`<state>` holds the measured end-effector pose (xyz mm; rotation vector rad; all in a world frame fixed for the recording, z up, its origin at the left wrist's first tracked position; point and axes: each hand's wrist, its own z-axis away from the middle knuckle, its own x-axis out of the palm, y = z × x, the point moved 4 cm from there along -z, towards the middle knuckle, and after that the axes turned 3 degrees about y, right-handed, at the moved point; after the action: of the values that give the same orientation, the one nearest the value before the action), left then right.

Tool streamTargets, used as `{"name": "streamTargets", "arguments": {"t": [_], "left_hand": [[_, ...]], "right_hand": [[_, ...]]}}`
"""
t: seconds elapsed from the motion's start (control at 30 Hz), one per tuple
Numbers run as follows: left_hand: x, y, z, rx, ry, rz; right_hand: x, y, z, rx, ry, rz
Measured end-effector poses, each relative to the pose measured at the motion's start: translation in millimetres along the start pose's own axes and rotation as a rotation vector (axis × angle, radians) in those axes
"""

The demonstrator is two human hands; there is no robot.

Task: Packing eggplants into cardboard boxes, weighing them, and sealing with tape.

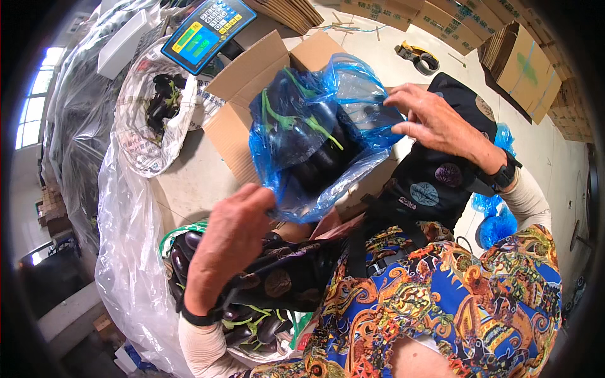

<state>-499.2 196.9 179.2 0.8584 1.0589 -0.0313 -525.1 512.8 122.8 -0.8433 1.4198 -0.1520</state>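
A cardboard box (250, 68) with raised flaps stands before me, lined with a thin blue plastic bag (354, 78). Dark eggplants (326, 163) with green stems lie inside the bag, partly seen through its film. My left hand (234, 236) grips the bag's near left edge, its fingertips curled in and partly hidden. On the far right side, my right hand (420, 118) pinches the bag's gathered edge between thumb and fingers. Below my left forearm, more eggplants (264, 326) fill a sack with a green rim.
A digital scale display (208, 35) stands at the upper left, beside a white woven sack (142, 146) holding eggplants. Clear plastic sheeting (127, 245) hangs along the left. A tape dispenser (420, 59) lies on the floor; flattened cartons (520, 71) and blue bags (498, 229) are at right.
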Motion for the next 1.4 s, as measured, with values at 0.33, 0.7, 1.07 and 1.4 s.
{"name": "streamTargets", "arguments": {"t": [0.33,0.7,1.07,1.4], "left_hand": [[-28,-70,-75,-0.025,0.409,0.048],[-3,-102,-56,-0.305,0.314,0.450],[70,-70,-101,0.119,0.370,0.207],[36,-59,-104,-0.041,0.443,0.155]], "right_hand": [[65,-95,-15,-0.364,-0.026,0.138],[51,-19,-79,0.135,-0.266,-0.541],[28,32,-75,0.087,0.120,0.261],[31,14,-57,0.089,-0.534,-0.162]]}}
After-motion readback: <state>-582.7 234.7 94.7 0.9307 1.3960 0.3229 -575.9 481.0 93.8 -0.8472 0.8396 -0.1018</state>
